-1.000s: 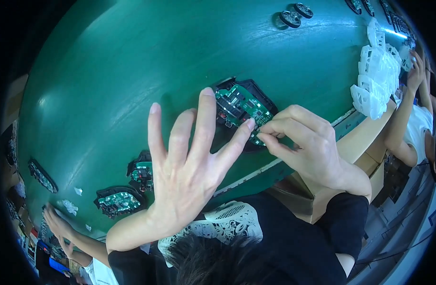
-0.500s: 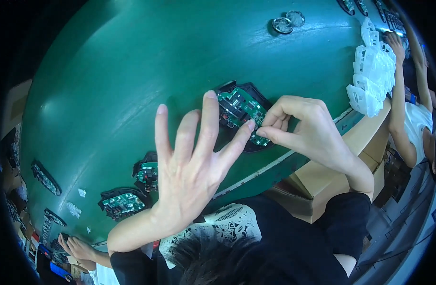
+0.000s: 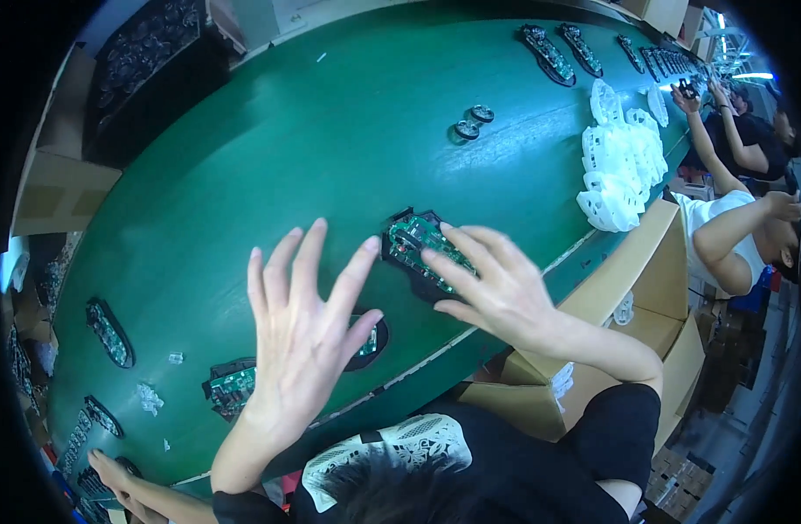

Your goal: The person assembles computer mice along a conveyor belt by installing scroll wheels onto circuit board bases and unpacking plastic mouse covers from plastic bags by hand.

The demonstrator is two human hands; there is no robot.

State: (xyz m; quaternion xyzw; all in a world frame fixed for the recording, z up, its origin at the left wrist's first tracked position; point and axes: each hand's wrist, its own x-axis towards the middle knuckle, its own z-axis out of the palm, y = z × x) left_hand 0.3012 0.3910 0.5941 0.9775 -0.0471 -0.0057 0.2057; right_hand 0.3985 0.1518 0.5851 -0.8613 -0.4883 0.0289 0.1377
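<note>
A black mouse-shaped shell with a green circuit board (image 3: 418, 234) lies on the green table in front of me. My right hand (image 3: 496, 284) reaches over its right side, fingers apart, with two fingertips at the board; whether they press on it I cannot tell. Spread wide, my left hand (image 3: 300, 323) hovers to the left, its index fingertip just beside the shell's left edge, holding nothing. Under and behind the left hand lie another board in a shell (image 3: 232, 387) and a partly covered board (image 3: 371, 342).
Two small round parts (image 3: 467, 131) lie farther back. White plastic shells (image 3: 618, 175) are piled at the right, above an open cardboard box (image 3: 592, 327). More boards (image 3: 547, 54) line the far right; another (image 3: 110, 332) sits at the left, near clear plastic scraps (image 3: 150, 399). Other people work at both sides.
My left hand has come away from the board toward the left. The right hand's pinch has opened, and its fingers now extend over the board. The whole view has shifted.
</note>
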